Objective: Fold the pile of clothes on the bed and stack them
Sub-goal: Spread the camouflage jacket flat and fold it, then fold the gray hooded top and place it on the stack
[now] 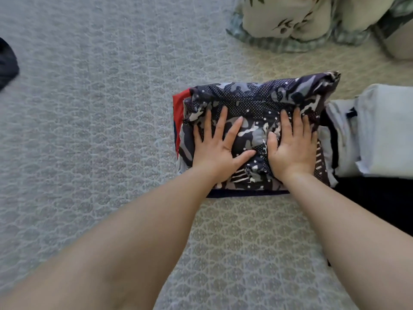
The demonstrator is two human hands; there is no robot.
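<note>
- While both palms are flat on it, the camo garment (257,104) sits folded on top of a stack near the right side of the bed (89,130), with a red piece (180,113) poking out on its left edge and a dark hem (245,193) showing under the near edge.
- Left hand (220,146) is spread open, fingers straight and fanned, pressing the left half of the bundle. Right hand (292,144) is the same deal, open with fingers together, pressing the right half. Neither is gripping anything.
- Long axis of the folded bundle runs left to right across the bed, so the hands sit side by side along it, thumbs nearly meeting in the middle.
- Looks to me like the smoothing-down bit at the end of a fold, squashing the puffiness out so the stack stays flat.
- Just beside the stack on the right is a pale folded pile (368,130), touching or nearly touching it; the right hand is the nearer one to that.
- Only loose thing I can spot is a dark garment (6,63) way over at the left edge of the bed, well apart from the stack. The left hand is on that side, so I'd guess it reaches for it next.
- Pillows (290,21) sit at the far right corner, out of the way.
</note>
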